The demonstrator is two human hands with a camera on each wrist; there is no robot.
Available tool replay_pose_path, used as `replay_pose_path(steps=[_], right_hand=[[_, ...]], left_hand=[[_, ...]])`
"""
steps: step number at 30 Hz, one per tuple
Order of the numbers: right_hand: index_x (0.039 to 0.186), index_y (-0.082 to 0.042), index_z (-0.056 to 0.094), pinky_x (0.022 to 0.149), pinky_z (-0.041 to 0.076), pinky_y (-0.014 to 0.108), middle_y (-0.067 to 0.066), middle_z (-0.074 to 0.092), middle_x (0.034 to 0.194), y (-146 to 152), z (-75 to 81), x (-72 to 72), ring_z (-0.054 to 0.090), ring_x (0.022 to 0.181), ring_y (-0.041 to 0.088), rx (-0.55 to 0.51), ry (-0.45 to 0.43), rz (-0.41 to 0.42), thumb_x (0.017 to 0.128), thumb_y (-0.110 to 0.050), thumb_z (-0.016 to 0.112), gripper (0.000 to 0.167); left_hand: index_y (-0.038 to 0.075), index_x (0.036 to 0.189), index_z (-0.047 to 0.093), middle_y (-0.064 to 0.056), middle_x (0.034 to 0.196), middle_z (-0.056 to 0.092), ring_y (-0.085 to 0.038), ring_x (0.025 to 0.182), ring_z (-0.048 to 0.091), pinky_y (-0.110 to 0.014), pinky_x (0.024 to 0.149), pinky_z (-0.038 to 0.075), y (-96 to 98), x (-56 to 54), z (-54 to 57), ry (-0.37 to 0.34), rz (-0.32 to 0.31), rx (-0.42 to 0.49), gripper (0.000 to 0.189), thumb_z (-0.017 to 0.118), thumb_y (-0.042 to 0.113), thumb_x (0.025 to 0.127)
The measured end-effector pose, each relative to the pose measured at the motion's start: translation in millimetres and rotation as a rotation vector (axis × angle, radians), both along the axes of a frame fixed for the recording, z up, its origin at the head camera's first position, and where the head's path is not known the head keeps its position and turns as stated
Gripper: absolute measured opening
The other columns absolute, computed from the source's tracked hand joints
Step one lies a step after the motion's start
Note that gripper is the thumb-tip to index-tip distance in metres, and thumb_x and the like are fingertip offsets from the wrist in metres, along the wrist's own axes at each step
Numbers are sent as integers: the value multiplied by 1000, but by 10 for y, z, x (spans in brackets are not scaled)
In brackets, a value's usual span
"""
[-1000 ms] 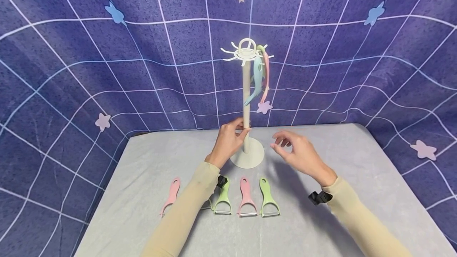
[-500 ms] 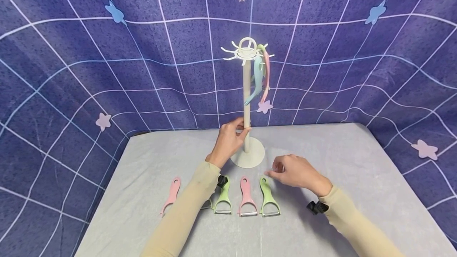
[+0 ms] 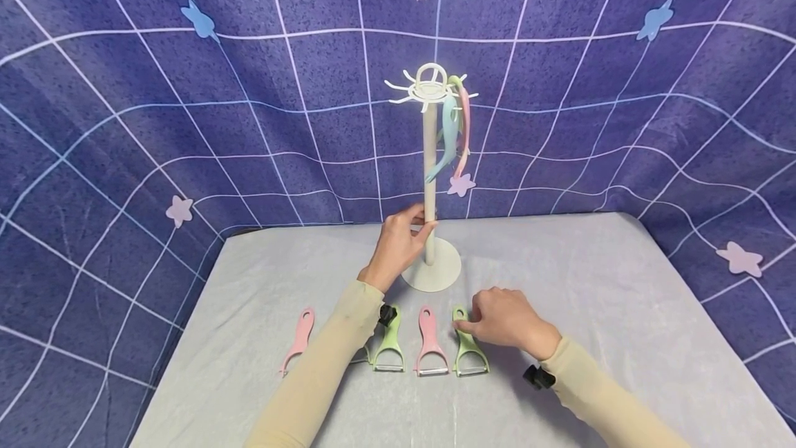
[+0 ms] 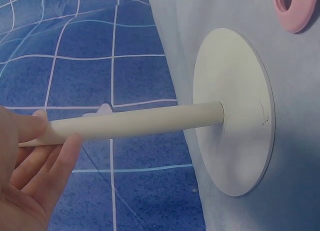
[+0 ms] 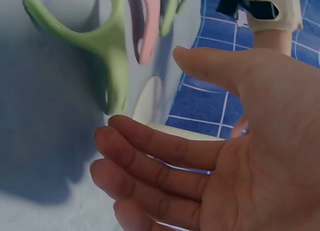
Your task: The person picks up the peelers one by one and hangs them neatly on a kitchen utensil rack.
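My left hand (image 3: 398, 244) grips the pole of a cream hanging stand (image 3: 429, 133) above its round base; in the left wrist view thumb and fingers lie around the pole (image 4: 135, 122). My right hand (image 3: 506, 320) is at the handle of the rightmost green peeler (image 3: 466, 346) on the table. The right wrist view shows its thumb and fingers apart, fingertips close to the green handle (image 5: 117, 76). From hooks on the stand's right side hang a light blue peeler (image 3: 449, 130), a pink peeler (image 3: 466, 126) and a green one (image 3: 454, 80), partly hidden.
Left of the rightmost peeler lie a pink peeler (image 3: 428, 330), another green peeler (image 3: 390, 342) and, farther left, a second pink peeler (image 3: 303, 332). My left forearm covers part of this row. A purple-blue curtain (image 3: 311, 123) surrounds the grey-covered table (image 3: 578, 261).
From beside the stand, my right hand has come down toward the front to the rightmost green peeler. The left hand keeps its hold on the pole.
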State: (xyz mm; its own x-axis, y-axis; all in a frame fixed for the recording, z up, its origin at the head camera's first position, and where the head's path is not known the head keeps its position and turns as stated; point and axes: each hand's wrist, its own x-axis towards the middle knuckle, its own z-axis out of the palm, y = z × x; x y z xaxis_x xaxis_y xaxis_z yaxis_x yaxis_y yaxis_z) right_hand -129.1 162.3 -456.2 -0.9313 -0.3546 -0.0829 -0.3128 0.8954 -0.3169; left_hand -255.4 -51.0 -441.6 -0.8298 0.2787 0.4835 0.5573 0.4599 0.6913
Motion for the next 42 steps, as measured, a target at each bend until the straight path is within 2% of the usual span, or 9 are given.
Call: replay_pose_path(steps=[3, 8, 14, 19, 26, 34, 42], right_hand=[[53, -23, 53, 53, 49, 42, -9, 49, 53, -37, -41, 22, 49, 54, 12, 26, 6, -9, 90, -55, 81, 56], [54, -22, 45, 52, 46, 41, -6, 45, 55, -85, -97, 68, 47, 54, 15, 64, -12, -13, 87, -58, 83, 62], [57, -21, 46, 54, 48, 42, -4, 48, 59, -137, -161, 91, 47, 56, 16, 109, -30, -3, 84, -63, 83, 63], [58, -20, 47, 56, 52, 45, -3, 50, 59, -161, -199, 101, 49, 57, 17, 127, -30, -2, 82, -60, 86, 61], [60, -19, 48, 54, 51, 45, -3, 50, 59, -170, -209, 125, 49, 56, 18, 108, -6, -3, 77, -55, 91, 58], [61, -18, 49, 51, 42, 38, -3, 49, 59, -182, -209, 146, 47, 55, 16, 78, -21, -19, 79, -49, 92, 56], [58, -19, 48, 50, 38, 35, -5, 46, 57, -196, -194, 154, 45, 54, 14, 55, -47, -35, 81, -40, 91, 53]], left_hand=[[3, 116, 74, -14, 104, 80, -26, 99, 79, -23, 77, 66, -1, 3, 0, 1, 0, -2, 19, 77, 13, 101], [4, 117, 74, -14, 104, 80, -27, 100, 79, -23, 78, 66, -3, 11, 6, -5, 3, -4, 19, 77, 15, 102], [4, 117, 74, -14, 104, 80, -26, 100, 79, -23, 78, 66, -2, 13, 3, -12, 4, -2, 20, 77, 15, 102], [2, 117, 74, -14, 104, 80, -26, 100, 78, -27, 79, 67, -6, 12, -3, -15, 3, -10, 19, 76, 14, 102], [-3, 119, 73, -16, 105, 79, -28, 101, 78, -29, 79, 68, -4, 13, 3, -21, -6, -4, 22, 76, 11, 101], [3, 117, 74, -14, 106, 80, -25, 100, 78, -25, 79, 66, -9, 24, -6, -18, 7, -21, 18, 76, 13, 102], [3, 116, 74, -15, 105, 80, -26, 100, 79, -24, 78, 66, -2, 14, -9, -18, 7, -15, 18, 77, 10, 101]])
